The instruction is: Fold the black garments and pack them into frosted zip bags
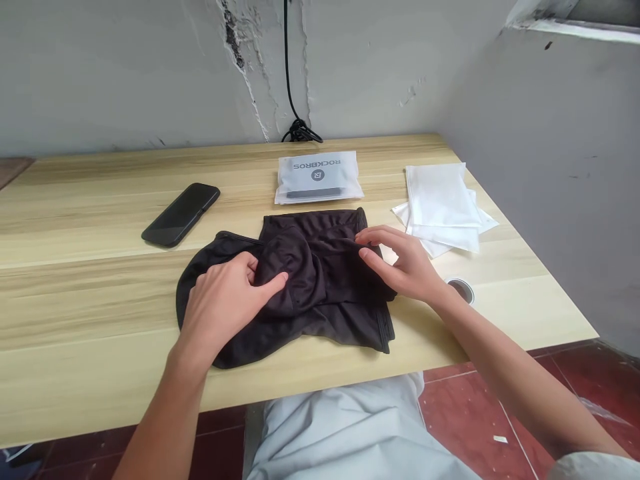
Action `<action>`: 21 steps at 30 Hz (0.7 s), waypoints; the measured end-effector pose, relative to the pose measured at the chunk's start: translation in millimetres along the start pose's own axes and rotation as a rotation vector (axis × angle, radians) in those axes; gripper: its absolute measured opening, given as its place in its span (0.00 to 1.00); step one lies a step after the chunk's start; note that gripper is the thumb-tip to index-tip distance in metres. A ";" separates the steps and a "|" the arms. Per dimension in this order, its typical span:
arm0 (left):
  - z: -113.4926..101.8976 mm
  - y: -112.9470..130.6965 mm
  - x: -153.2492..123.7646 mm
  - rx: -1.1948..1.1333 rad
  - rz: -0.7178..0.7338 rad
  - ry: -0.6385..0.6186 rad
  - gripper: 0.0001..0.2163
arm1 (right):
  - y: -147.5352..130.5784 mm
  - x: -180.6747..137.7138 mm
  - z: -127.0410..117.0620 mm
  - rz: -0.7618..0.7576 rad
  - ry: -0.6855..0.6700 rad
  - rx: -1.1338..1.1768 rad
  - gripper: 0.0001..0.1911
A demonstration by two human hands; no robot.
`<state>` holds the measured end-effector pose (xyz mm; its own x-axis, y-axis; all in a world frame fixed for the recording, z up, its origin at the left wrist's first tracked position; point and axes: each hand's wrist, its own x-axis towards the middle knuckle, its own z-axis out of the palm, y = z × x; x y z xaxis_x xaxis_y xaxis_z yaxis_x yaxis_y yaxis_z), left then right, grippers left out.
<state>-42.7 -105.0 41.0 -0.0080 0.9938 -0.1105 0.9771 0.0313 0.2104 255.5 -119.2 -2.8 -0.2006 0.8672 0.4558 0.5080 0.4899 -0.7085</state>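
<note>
"Fingers point(273, 283) of our left hand: gripping?"

"No, we see them lying loosely open on the black cloth point(320, 267), mid-desk point(90, 220); our right hand point(403, 263), half open, touches it with its fingertips point(363, 237)."

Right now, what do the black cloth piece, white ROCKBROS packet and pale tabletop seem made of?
The black cloth piece looks like thin matte knit, given soft folds; fibre unclear. The white ROCKBROS packet seems frosted plastic film, its dark strip showing through. The pale tabletop shows wood grain with satin finish; solid or laminate unclear.
</note>
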 end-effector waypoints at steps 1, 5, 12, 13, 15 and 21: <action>0.9 2.5 -1.1 -0.054 0.004 -0.021 0.21 | -0.5 0.3 -0.3 -0.004 0.002 0.000 0.07; 10.5 7.9 -4.0 -0.374 0.065 -0.036 0.20 | -3.6 1.7 -2.6 -0.002 0.013 0.007 0.07; 26.7 4.6 10.5 -0.958 -0.095 -0.119 0.29 | -5.9 3.0 -4.5 0.029 0.015 0.029 0.07; 25.8 1.5 13.6 -0.994 -0.114 -0.158 0.29 | -5.7 3.1 -4.6 0.034 0.014 0.029 0.07; 19.9 -6.9 19.5 -1.048 -0.119 -0.197 0.30 | -4.9 3.4 -5.0 0.038 0.016 0.032 0.07; -19.5 -18.0 17.4 -0.705 -0.025 0.177 0.24 | -2.2 4.0 -6.9 0.019 0.031 0.034 0.06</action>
<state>-64.6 -86.1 54.3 -0.1213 0.9924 0.0226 0.6076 0.0563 0.7922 259.4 -117.4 4.3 -0.1651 0.8736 0.4579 0.4829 0.4764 -0.7347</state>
